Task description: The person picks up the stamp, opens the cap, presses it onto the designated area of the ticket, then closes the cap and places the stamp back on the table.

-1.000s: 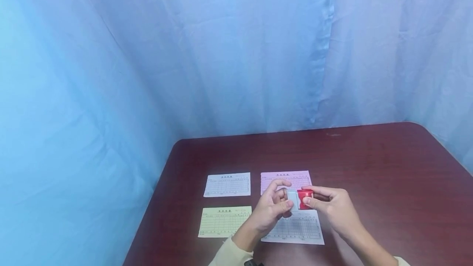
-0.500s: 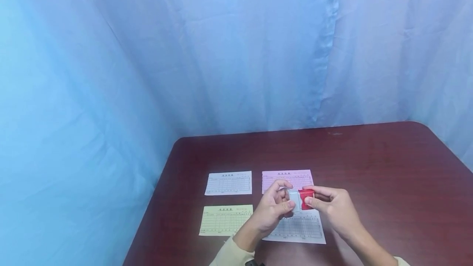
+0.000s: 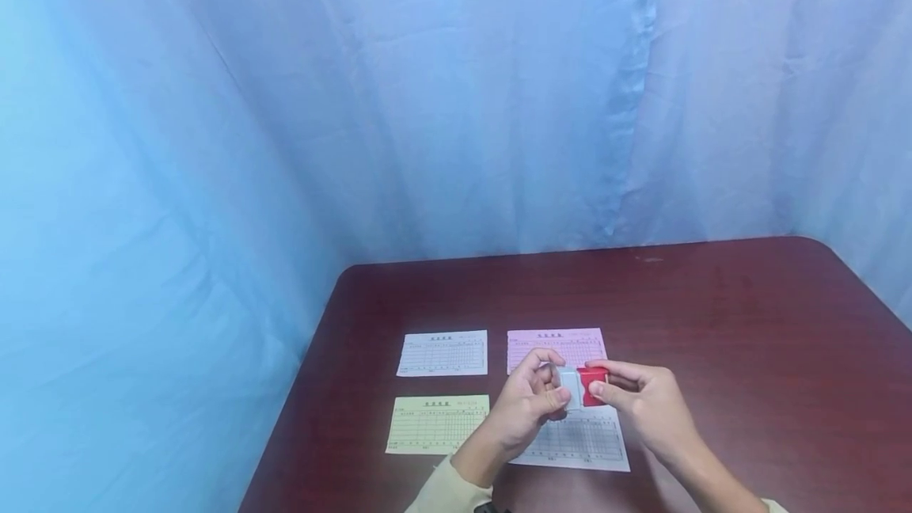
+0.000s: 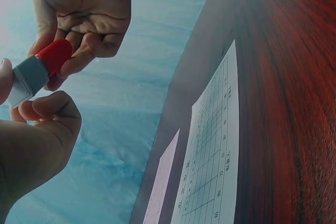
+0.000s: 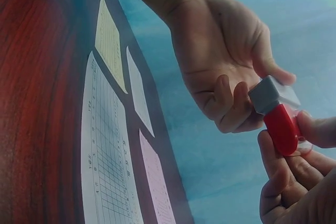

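Note:
A small stamp is held level between both hands, over the pink and white slips in the head view. Its pale grey cap [image 3: 570, 388] is pinched between the thumb and fingers of my left hand [image 3: 523, 406]. My right hand [image 3: 655, 402] grips the red body [image 3: 593, 377], thumb on the near face. In the left wrist view, the grey cap [image 4: 29, 78] and red body [image 4: 55, 55] meet end to end. The right wrist view shows the same join, the grey cap [image 5: 272, 95] above the red body [image 5: 282, 131]. The stamp's inking face is hidden.
Printed form slips lie on the dark red table [image 3: 734, 323]: a white one [image 3: 443, 355] at the back left, a yellow one [image 3: 431, 426] in front of it, a pink one [image 3: 523, 347] at the back and a white one [image 3: 584, 450] under the hands. Blue curtains [image 3: 456, 101] enclose the table.
Both hands keep the same hold on the stamp. The head view has shifted slightly, so slips and hands sit a little further right in it.

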The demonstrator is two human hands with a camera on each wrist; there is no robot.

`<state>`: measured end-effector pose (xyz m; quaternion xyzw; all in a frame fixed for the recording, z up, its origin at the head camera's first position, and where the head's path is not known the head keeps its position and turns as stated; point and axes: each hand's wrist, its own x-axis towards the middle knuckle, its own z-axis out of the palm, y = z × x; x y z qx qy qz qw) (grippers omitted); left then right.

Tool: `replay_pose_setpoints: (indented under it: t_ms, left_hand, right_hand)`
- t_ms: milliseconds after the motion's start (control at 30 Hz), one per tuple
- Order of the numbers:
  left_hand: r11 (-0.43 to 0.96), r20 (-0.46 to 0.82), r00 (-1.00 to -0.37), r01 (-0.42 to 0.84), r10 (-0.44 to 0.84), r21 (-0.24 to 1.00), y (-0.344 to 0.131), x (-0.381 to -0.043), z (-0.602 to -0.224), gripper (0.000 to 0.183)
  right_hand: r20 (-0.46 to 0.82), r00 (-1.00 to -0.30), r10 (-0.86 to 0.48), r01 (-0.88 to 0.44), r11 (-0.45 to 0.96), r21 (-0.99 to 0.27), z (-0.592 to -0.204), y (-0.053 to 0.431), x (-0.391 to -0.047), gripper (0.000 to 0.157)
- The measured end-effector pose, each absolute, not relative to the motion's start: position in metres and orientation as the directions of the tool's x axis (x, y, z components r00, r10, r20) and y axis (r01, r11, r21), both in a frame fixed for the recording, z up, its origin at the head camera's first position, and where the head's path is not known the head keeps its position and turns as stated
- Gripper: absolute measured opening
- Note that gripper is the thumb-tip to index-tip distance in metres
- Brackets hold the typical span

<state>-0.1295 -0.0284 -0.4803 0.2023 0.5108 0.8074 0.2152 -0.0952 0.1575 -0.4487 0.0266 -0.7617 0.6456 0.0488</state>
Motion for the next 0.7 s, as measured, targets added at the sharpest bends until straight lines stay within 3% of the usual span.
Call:
replay_pose_setpoints:
  t_ms: [700]
  left_hand:
    - [-0.377, 0.087, -0.827, -0.157, 0.555, 0.913, -0.0308, -0.1303, -0.4806, 0.04]
  right_hand:
    - [0.124, -0.992, 0.036, -0.115, 0.197, -0.974, -0.4482, 0.1562, -0.0945, 0.028]
